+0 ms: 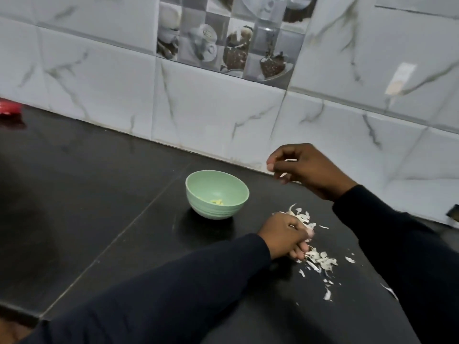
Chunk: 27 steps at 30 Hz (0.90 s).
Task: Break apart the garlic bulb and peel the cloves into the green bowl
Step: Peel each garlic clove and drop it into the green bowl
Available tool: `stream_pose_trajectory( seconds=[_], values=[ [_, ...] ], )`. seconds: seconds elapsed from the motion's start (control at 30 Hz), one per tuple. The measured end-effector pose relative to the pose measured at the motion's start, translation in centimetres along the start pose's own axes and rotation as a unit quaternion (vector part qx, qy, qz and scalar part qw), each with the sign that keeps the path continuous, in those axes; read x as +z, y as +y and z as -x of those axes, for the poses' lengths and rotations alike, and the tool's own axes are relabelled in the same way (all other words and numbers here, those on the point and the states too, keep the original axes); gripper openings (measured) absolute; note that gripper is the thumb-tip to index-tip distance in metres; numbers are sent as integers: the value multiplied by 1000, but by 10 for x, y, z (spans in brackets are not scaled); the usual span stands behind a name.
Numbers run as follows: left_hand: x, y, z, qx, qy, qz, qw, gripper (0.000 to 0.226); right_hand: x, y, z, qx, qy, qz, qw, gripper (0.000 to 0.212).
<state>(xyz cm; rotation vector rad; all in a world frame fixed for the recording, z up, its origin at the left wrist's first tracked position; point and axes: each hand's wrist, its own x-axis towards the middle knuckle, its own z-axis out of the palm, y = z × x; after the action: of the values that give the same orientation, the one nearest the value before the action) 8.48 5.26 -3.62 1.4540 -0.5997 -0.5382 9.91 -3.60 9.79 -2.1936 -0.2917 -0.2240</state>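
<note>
The green bowl (217,194) stands on the black counter (99,182) with a few pale peeled garlic pieces (216,202) at its bottom. My right hand (305,170) hovers above the counter to the right of the bowl, fingers curled, pinching a small white piece that looks like garlic or its skin. My left hand (285,235) rests on the counter nearer to me, fingers curled down among white garlic skins (320,260); whether it holds a clove is hidden. Both arms wear dark sleeves.
Loose garlic skin flakes (327,294) lie scattered right of my left hand. A marbled tile wall (223,115) runs close behind the bowl. A red packet (10,109) lies at the far left edge of the counter.
</note>
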Motion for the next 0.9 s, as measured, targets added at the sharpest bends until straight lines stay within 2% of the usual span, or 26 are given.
stream_pose_trajectory(
  seconds=[0.1,0.17,0.27,0.37,0.47,0.6,0.8,0.9],
  values=[
    [2,-5,-5,10,13,1,1000,20,-55,7,53,18,63,-39,997,10],
    [8,-9,-11,20,13,-18,1000,18,-94,21,97,46,101,-23,994,11],
    [8,-9,-12,34,23,-39,998,17,-132,52,153,113,102,33,988,7],
    [10,-10,-12,39,17,-58,997,21,-141,91,195,163,102,92,977,7],
    [12,-11,-12,36,18,-62,997,26,-136,121,214,172,119,123,970,7],
    [11,-11,-13,37,20,-68,997,28,-138,135,212,181,76,198,960,8],
    [13,-12,-14,42,27,-71,996,21,-134,132,216,233,-52,189,953,15],
    [12,-13,-15,46,25,-81,995,23,-127,133,212,244,-84,223,940,18]
  ],
)
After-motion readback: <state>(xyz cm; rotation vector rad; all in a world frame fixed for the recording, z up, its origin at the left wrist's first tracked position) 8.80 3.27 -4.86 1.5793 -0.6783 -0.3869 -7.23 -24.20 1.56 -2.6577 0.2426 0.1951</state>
